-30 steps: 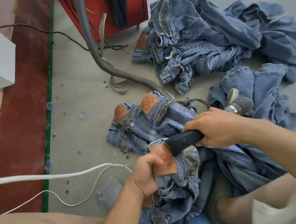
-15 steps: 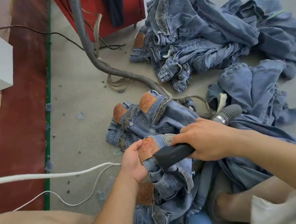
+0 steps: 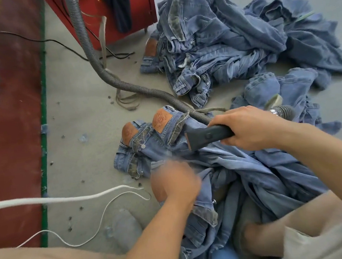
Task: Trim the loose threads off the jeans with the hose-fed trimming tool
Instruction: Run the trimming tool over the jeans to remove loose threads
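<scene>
Fingers of the right hand (image 3: 249, 129) still grip the trimming tool (image 3: 207, 136), now lifted off the jeans (image 3: 243, 170); left hand (image 3: 175, 186) too blurred to tell.

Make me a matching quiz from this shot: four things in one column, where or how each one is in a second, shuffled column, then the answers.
Things
1. black hose-fed trimming tool
2. grey ribbed hose
3. thin white cord
4. heap of blue denim jeans

Places or states
A. loops over the floor at the left
B. gripped in the right hand
C. piled far right, beside the red cabinet
D. runs from the cabinet across the floor

Pairs: 1-B, 2-D, 3-A, 4-C
</scene>
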Demonstrator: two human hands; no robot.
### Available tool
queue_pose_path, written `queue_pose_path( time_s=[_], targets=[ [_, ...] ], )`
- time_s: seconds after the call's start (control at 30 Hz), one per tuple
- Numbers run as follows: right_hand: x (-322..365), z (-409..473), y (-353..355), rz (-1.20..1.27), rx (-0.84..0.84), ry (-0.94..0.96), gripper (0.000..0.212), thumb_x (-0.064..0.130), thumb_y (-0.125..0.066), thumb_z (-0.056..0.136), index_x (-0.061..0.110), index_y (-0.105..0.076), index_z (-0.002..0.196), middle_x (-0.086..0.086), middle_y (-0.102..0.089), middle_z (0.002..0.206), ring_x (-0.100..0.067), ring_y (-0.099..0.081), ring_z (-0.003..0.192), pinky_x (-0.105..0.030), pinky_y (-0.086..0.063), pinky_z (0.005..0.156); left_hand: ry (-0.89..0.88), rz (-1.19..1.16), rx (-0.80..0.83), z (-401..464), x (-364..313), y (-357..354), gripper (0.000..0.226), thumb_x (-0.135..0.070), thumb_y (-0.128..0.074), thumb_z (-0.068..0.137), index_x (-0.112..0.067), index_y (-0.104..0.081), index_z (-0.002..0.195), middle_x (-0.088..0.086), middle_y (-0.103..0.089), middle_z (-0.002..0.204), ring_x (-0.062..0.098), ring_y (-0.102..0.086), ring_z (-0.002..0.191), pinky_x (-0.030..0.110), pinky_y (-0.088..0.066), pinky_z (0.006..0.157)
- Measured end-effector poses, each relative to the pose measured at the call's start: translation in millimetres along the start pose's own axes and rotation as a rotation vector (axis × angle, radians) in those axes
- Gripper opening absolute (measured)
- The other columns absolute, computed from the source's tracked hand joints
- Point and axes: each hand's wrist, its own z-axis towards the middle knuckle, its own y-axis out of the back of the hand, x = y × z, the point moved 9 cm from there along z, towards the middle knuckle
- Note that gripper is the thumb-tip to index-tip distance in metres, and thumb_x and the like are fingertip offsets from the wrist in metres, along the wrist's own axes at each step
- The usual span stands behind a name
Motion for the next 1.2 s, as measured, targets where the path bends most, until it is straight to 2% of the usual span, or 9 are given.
queue_pose_path(
  time_s=[0.1,0.27,0.37,0.43,0.63,0.8,0.93,1.03,1.2],
  targets=[
    [0,0,-3,0.001,0.008,0.018,0.033,0.038,-0.064,0.092,0.046,-0.056,0.123,0.013,-0.066,0.111,-0.019,-0.063,0.105,-0.044,-0.051,0.092,0.11,-0.285,0.093,9,36,-15,0.019,-0.022,-0.049,0.1,-0.017,-0.065,0.108,0.008,-0.07,0.115,0.033,-0.063,0.11,0.04,-0.047,0.091],
    [-6,-2,-7,-0.01,0.087,0.004,0.033,0.038,-0.065,0.093,0.048,-0.056,0.124,0.016,-0.065,0.11,-0.017,-0.062,0.105,-0.044,-0.05,0.095,0.712,-1.753,0.194,-24,86,-48,0.018,-0.017,-0.049,0.109,-0.009,-0.059,0.096,0.015,-0.066,0.096,0.025,-0.06,0.083,0.042,-0.051,0.081],
    [-5,-4,-12,-0.049,0.129,0.017,0.031,0.041,-0.066,0.094,0.048,-0.055,0.122,0.018,-0.064,0.109,-0.015,-0.061,0.104,-0.042,-0.05,0.094,0.735,-2.094,0.218,-37,68,-46,0.017,-0.015,-0.045,0.11,-0.009,-0.059,0.103,0.01,-0.072,0.087,0.021,-0.068,0.073,0.034,-0.058,0.062],
    [-2,-5,-17,-0.087,0.147,0.03,0.031,0.042,-0.065,0.094,0.047,-0.055,0.122,0.017,-0.064,0.11,-0.015,-0.061,0.105,-0.041,-0.049,0.094,0.686,-2.155,0.218,-38,60,-39,0.017,-0.014,-0.044,0.109,-0.01,-0.06,0.104,0.007,-0.075,0.08,0.017,-0.071,0.064,0.03,-0.059,0.054],
    [35,-9,-34,-0.22,0.168,0.149,0.033,0.042,-0.06,0.094,0.043,-0.054,0.127,0.016,-0.062,0.111,-0.015,-0.063,0.11,-0.039,-0.046,0.096,0.573,-2.087,0.246,-45,61,-25,0.02,-0.012,-0.042,0.11,-0.008,-0.06,0.102,0.008,-0.072,0.077,0.017,-0.065,0.061,0.031,-0.057,0.054],
    [80,-15,-60,-0.178,0.188,0.285,0.035,0.044,-0.058,0.094,0.042,-0.052,0.129,0.012,-0.062,0.109,-0.017,-0.062,0.108,-0.041,-0.043,0.096,0.549,-1.993,0.278,-48,54,-24,0.019,-0.01,-0.043,0.11,-0.004,-0.061,0.113,0.019,-0.066,0.103,0.024,-0.062,0.08,0.039,-0.055,0.072],
    [47,3,-38,-0.193,0.14,0.148,0.035,0.044,-0.058,0.092,0.04,-0.053,0.126,0.012,-0.063,0.109,-0.017,-0.063,0.108,-0.039,-0.044,0.091,0.449,-1.983,0.295,-49,51,-14,0.027,-0.007,-0.041,0.109,-0.007,-0.066,0.119,0.011,-0.074,0.097,0.019,-0.067,0.079,0.032,-0.059,0.063],
    [15,14,-21,-0.262,0.118,0.04,0.031,0.035,-0.057,0.089,0.038,-0.055,0.12,0.01,-0.066,0.108,-0.02,-0.065,0.107,-0.039,-0.049,0.093,0.393,-1.981,0.364,-54,43,-13,0.032,-0.004,-0.039,0.109,-0.011,-0.065,0.126,0.011,-0.077,0.101,0.021,-0.071,0.083,0.033,-0.06,0.067],
    [50,7,-47,-0.198,0.203,0.176,0.039,0.047,-0.062,0.088,0.043,-0.054,0.126,0.013,-0.067,0.115,-0.016,-0.062,0.113,-0.04,-0.043,0.096,0.216,-1.885,0.505,-63,36,-18,0.041,0.009,-0.036,0.105,-0.011,-0.067,0.125,0.011,-0.077,0.102,0.018,-0.073,0.085,0.032,-0.059,0.076]
  ],
)
